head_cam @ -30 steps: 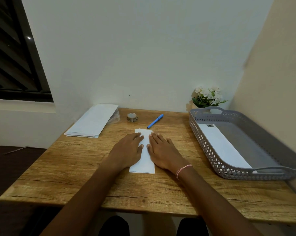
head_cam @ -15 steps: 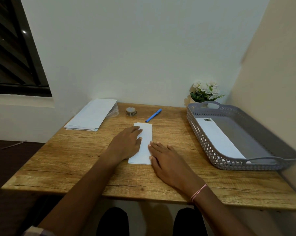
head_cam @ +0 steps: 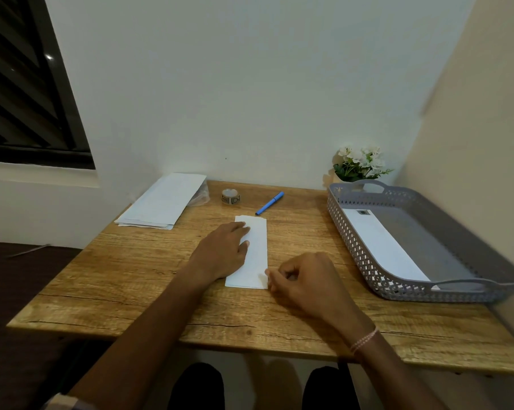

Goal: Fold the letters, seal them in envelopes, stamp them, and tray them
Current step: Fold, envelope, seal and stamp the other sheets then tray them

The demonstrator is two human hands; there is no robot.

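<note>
The folded letter (head_cam: 257,247) lies on the bench (head_cam: 131,276) under the left hand (head_cam: 220,253), whose fingers (head_cam: 238,230) lie straight and together, pressing its left half flat. The right hand (head_cam: 306,279) sits at the near right corner, its fingers (head_cam: 279,275) curled in and pinching that corner. Beyond the left fingers are a tape roll (head_cam: 230,196) and a blue pen (head_cam: 270,203); further left, a stack of paper (head_cam: 164,202). Well right of the right fingers stands a grey tray (head_cam: 368,255) with one stamped envelope (head_cam: 379,241) inside

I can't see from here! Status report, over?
Left grip flat on letter. Right grip curled at its near corner, hold unclear. Pen beyond, apart.
</note>
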